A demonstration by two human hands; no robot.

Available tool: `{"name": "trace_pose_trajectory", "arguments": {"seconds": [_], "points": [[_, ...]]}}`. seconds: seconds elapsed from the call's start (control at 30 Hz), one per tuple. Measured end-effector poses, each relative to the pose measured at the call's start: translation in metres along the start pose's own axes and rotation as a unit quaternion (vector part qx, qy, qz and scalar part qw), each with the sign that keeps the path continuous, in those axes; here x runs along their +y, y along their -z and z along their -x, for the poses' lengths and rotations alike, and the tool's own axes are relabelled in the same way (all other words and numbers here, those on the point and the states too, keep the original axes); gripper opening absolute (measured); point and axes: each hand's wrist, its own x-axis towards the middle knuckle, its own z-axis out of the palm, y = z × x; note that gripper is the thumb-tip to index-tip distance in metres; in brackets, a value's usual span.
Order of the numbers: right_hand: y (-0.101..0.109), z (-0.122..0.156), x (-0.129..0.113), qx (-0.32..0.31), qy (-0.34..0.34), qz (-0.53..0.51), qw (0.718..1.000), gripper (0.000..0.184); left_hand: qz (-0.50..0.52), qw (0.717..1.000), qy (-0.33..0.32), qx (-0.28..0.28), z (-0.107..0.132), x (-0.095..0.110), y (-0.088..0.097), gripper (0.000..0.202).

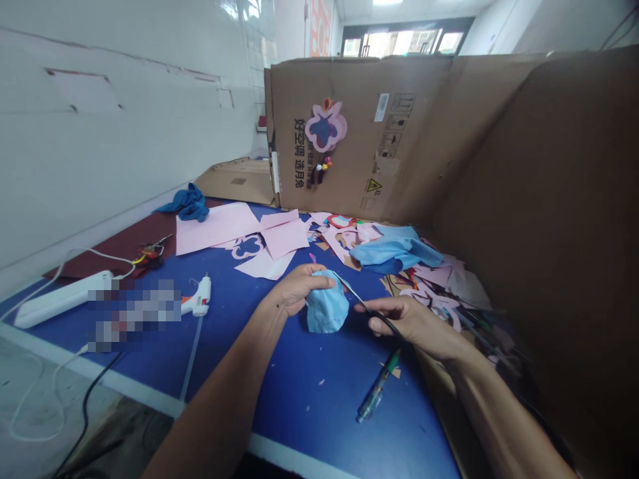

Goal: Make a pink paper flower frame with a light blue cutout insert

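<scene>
My left hand (304, 287) pinches the upper edge of a light blue piece of fabric (327, 307), which hangs above the blue table. A pair of scissors (355, 293) is in my right hand (399, 317), its fingers closed round the dark handles. The metal blades reach to the fabric's upper right edge; I cannot tell whether they grip the cloth. Below my right hand a clear pen with a green end (378, 389) lies on the table.
Pink paper sheets (214, 226), a light blue cloth (394, 249) and paper scraps (434, 299) lie across the back and right. A white glue gun (202, 296) and a power strip (60, 299) are at left. Cardboard walls (359, 146) stand behind and right.
</scene>
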Motion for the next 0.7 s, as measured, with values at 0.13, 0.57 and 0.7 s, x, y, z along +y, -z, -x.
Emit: {"name": "trace_pose_trajectory", "arguments": {"seconds": [0.13,0.57,0.7], "points": [[0.000,0.000,-0.003,0.044,-0.002,-0.019,0.999,0.066,0.008,1.000,0.009,-0.018,0.000,-0.001,0.000,0.034],[-0.005,-0.012,0.002,0.248,0.092,-0.067,0.962,0.044,-0.016,1.000,0.011,-0.010,-0.001,-0.006,-0.012,0.035],[-0.011,-0.009,-0.007,0.235,0.112,-0.106,0.960,0.050,-0.081,0.996,0.025,-0.008,0.002,-0.012,-0.026,0.034]]}}
